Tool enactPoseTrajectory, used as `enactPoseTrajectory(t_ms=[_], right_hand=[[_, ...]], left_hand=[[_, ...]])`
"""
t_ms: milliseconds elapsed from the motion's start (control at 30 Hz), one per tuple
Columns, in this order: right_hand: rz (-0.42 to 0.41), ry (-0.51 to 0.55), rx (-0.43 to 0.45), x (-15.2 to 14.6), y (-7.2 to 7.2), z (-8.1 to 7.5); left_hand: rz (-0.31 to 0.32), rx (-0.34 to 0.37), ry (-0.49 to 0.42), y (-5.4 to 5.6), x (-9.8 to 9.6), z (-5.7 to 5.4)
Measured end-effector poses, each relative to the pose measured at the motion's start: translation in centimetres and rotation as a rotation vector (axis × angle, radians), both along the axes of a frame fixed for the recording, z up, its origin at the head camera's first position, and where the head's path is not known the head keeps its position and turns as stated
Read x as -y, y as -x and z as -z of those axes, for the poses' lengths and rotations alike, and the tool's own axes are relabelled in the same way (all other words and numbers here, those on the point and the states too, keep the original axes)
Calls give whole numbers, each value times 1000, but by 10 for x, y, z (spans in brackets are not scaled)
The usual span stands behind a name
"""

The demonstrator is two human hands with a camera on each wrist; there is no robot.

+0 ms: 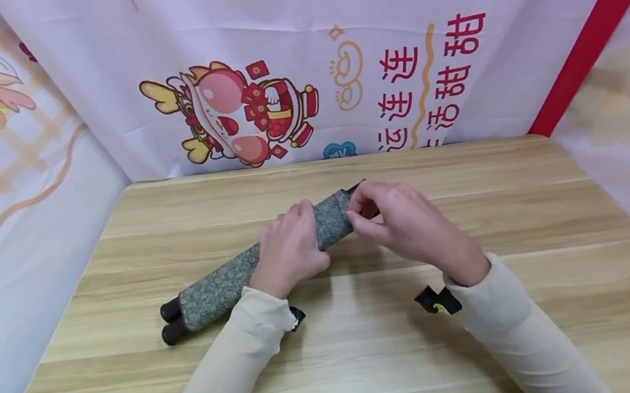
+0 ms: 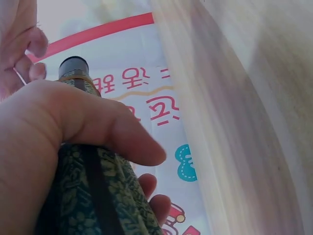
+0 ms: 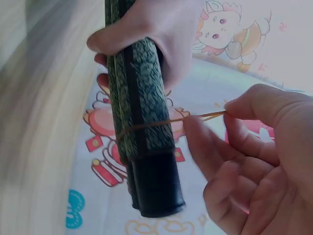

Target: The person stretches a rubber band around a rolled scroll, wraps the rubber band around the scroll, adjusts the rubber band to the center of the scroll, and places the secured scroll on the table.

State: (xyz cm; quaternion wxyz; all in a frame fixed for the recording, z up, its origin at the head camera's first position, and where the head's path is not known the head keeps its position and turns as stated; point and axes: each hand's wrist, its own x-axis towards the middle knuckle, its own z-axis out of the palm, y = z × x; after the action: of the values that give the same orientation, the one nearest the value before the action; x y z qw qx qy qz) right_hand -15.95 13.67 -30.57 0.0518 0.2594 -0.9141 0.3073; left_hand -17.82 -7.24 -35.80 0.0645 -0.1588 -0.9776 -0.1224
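A rolled scroll [image 1: 216,292] in grey-green patterned cloth, with dark rod ends [image 1: 175,331], lies slantwise in the head view, its far end toward the upper right. My left hand [image 1: 289,248] grips it around the middle; the left wrist view has the thumb [image 2: 132,132] across the top and fingertips showing on the other side. A thin tan rubber band [image 3: 154,125] circles the scroll close to its right end. Between thumb and index finger, my right hand [image 1: 412,223] pinches this band and pulls it out sideways, stretched away from the cloth.
The scroll is over a light wood-grain table [image 1: 362,358]. Behind it hangs a white cloth backdrop [image 1: 109,64] with cartoon figures, red characters and a red border. Similar printed cloth [image 1: 10,266] closes off the left side. Dark straps [image 1: 438,300] show at the wrists.
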Motion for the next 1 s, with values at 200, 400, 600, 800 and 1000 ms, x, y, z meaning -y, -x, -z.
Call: enactPoseTrajectory(t_ms=[200, 400, 600, 800, 1000], right_hand=[[25, 146, 131, 8, -1, 7], [128, 140, 218, 18, -3, 12], [87, 124, 168, 22, -6, 11], [14, 220, 62, 21, -9, 10], [-217, 293, 3, 22, -19, 6]], left_hand=[[-48, 11, -18, 2, -1, -1], [-148, -15, -63, 6, 8, -5], [-162, 20, -78, 7, 10, -7], [-148, 31, -70, 6, 7, -6], [-157, 53, -80, 6, 7, -10]])
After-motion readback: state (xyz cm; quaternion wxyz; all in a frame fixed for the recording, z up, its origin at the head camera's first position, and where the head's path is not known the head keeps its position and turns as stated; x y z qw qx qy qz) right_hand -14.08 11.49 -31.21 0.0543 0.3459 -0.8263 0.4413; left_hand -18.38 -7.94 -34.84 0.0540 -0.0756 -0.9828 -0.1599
